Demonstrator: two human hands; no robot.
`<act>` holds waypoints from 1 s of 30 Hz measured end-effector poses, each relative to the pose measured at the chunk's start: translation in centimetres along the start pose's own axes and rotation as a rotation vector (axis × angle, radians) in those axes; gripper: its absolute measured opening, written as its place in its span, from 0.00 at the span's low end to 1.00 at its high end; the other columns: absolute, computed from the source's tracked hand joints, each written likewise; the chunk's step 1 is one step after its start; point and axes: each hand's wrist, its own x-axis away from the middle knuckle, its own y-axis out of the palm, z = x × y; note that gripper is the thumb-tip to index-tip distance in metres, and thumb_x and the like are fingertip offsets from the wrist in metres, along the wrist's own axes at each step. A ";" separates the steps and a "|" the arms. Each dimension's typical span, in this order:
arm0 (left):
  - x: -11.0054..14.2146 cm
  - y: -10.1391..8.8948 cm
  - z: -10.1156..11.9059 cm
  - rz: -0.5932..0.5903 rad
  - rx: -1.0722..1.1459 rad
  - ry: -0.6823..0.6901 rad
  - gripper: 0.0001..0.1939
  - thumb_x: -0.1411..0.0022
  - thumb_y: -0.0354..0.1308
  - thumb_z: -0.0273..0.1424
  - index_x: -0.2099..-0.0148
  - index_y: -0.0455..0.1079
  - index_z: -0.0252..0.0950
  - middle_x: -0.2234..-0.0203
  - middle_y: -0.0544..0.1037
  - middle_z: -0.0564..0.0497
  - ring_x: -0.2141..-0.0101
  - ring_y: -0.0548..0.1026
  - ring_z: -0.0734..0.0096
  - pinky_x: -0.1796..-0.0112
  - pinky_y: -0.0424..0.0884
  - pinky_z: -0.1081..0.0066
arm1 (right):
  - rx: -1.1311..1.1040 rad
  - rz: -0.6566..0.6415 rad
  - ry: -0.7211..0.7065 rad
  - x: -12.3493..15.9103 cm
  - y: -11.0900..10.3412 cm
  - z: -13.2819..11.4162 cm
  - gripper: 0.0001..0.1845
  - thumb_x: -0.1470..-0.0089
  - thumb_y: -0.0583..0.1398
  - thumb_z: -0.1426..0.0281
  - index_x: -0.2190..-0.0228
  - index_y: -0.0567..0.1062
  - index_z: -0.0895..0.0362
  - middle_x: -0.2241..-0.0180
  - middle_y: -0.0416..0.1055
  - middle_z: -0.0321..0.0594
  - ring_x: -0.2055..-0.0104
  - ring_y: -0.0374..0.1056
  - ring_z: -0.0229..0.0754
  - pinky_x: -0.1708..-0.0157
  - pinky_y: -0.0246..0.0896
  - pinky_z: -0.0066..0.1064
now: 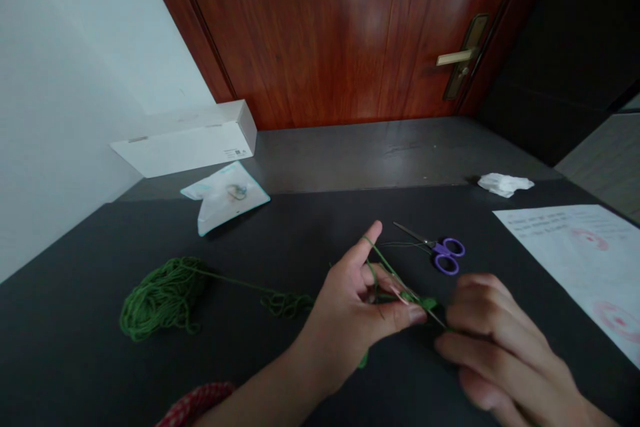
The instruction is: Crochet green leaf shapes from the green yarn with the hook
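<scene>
A loose heap of green yarn lies on the dark tabletop at the left, and a strand runs from it to my left hand. That hand pinches a small green crocheted piece between thumb and fingers, with the strand looped over the raised index finger. My right hand is shut on a thin metal crochet hook, whose tip reaches into the green piece. Purple-handled scissors lie just beyond both hands, touching neither.
A printed sheet with red stamps lies at the right. Farther back are a crumpled white tissue, a white packet and a white box against the wall. A wooden door stands behind the grey ledge.
</scene>
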 end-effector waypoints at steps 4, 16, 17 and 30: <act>-0.1 0.1 -0.6 0.085 0.011 0.028 0.56 0.56 0.70 0.20 0.30 0.45 0.40 0.75 0.73 0.58 0.71 0.71 0.76 0.65 0.66 0.72 | -0.318 0.122 0.419 0.1 1.0 -0.5 0.18 0.34 0.50 0.61 0.72 0.70 0.53 0.74 0.65 0.37 0.67 0.65 0.42 0.67 0.62 0.33; 0.0 0.5 -1.9 0.112 -0.052 0.158 0.52 0.50 0.66 0.21 0.29 0.43 0.40 0.73 0.74 0.57 0.70 0.71 0.74 0.63 0.66 0.71 | 0.071 0.040 0.231 -0.9 1.1 -1.9 0.16 0.34 0.51 0.69 0.73 0.71 0.55 0.79 0.68 0.37 0.75 0.64 0.39 0.75 0.58 0.31; 0.1 0.5 -1.9 0.090 -0.058 0.161 0.52 0.51 0.66 0.20 0.29 0.44 0.40 0.73 0.75 0.57 0.69 0.71 0.74 0.62 0.66 0.71 | 0.189 0.034 0.143 -1.1 1.2 -1.9 0.16 0.35 0.52 0.70 0.74 0.72 0.56 0.80 0.67 0.37 0.77 0.62 0.38 0.76 0.57 0.32; 0.0 -1.6 1.5 -0.134 -0.047 -0.091 0.50 0.58 0.73 0.23 0.33 0.56 0.37 0.75 0.72 0.59 0.73 0.71 0.78 0.66 0.66 0.74 | 0.251 -0.118 -0.209 1.0 -1.8 -0.4 0.19 0.33 0.50 0.64 0.67 0.78 0.54 0.74 0.80 0.36 0.67 0.70 0.42 0.56 0.58 0.42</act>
